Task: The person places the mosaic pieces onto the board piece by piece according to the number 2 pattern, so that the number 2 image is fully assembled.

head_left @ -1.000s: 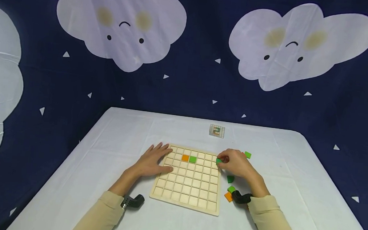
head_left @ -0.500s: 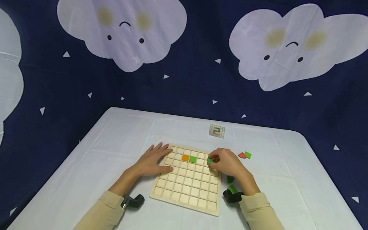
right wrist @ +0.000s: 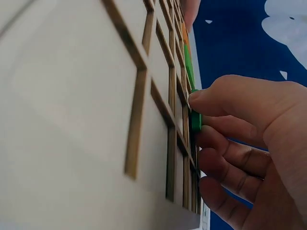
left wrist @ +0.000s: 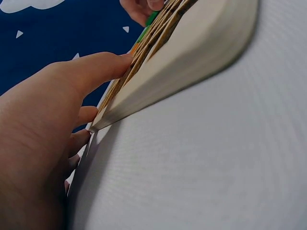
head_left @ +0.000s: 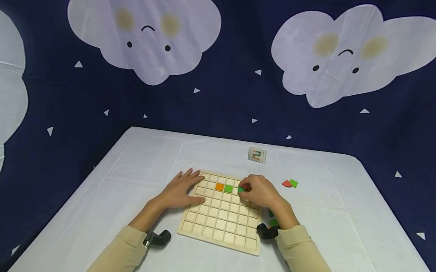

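Orange tile [head_left: 219,187], light-green tile [head_left: 228,188] seated at board's [head_left: 219,225] 12 o'clock — early stage, probably. Right hand [head_left: 261,191] pinches dark-green tile [head_left: 240,190] at 1, seating unclear. Left hand [head_left: 179,191] spread, touching 10 o'clock edge. Likely remaining: red piece [head_left: 286,183], green square [head_left: 293,183] at 2 — part-hidden tiles [head_left: 274,222] at 3.

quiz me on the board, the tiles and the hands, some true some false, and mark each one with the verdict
1. The right hand pinches a dark green tile. True.
2. The left hand is well away from the board. False: it touches the board.
3. An orange tile and a light green tile sit side by side on the board. True.
4. The red piece sits on the board. False: it lies on the tablecloth.
5. A card is beyond the board's far edge. True.
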Demonstrator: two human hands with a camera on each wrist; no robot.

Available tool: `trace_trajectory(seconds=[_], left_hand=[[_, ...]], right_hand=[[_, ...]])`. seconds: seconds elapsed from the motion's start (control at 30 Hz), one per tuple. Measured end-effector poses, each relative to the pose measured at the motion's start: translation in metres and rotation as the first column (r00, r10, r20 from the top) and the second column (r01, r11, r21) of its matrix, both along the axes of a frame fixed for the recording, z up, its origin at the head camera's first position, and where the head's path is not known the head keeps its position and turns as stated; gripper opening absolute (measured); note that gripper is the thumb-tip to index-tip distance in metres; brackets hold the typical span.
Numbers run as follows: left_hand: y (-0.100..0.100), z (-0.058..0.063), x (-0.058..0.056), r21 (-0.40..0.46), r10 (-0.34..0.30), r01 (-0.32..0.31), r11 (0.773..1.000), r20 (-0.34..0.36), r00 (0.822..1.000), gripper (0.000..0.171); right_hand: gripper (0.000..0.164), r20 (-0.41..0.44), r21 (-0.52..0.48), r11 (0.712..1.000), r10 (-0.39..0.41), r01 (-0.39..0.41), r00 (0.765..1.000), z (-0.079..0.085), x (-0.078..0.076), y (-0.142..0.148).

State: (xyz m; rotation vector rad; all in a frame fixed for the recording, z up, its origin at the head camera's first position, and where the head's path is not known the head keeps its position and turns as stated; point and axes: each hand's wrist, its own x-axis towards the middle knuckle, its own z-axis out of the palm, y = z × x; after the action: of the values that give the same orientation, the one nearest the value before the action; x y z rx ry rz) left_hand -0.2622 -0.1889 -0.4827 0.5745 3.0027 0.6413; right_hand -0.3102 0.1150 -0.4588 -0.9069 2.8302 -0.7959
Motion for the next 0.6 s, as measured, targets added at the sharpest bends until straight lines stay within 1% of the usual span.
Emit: trace_trajectory(seconds=[0.23,0.43,0.6], left_hand=[[-0.0001,-0.0005,-0.0001,0.003,0.002,-0.002,1.000,-0.001,1.000,0.085],[0.0000,-0.0017,-0.0011,0.001,0.001,-0.001,1.000,-0.014,1.000,0.085],[-0.0002,-0.0027,-0.0017,0.003,0.002,-0.002,1.000,-0.015,1.000,0.084]], right_hand=[[0.022,-0.014,0.010,1.000,0.013,-0.012,1.000,0.0009,0.0003,-0.0075],[0.029,0.004,0.009,1.000,0.019,-0.019,1.000,-0.0003,0.0002,-0.0099],[0.031,0.022,0.009,1.000,0.029,-0.029,0.999,0.0006,0.0011,-0.0112]])
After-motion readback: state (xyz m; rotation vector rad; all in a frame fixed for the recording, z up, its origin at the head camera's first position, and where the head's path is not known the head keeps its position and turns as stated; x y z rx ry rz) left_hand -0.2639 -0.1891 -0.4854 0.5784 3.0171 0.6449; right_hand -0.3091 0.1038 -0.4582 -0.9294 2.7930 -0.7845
